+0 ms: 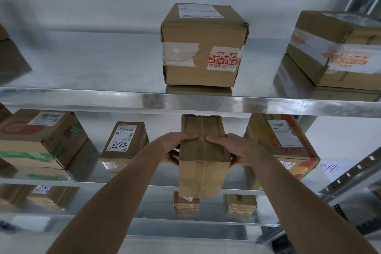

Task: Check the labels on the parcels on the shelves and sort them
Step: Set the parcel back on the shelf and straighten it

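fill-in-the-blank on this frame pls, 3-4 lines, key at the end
1. The held box is gripped by ____ hands: left hand, right hand.
2. The handwritten number on the label to its left reads ____.
3. The printed tape on the top-shelf box is ____ in colour.
4. The faces of the held box that show bear clear tape but no ____.

Missing words: two; 5288; red; label

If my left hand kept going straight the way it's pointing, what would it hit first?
Your left hand points right, already gripping the tall taped parcel. Its cardboard side is directly in the way, so that comes first.
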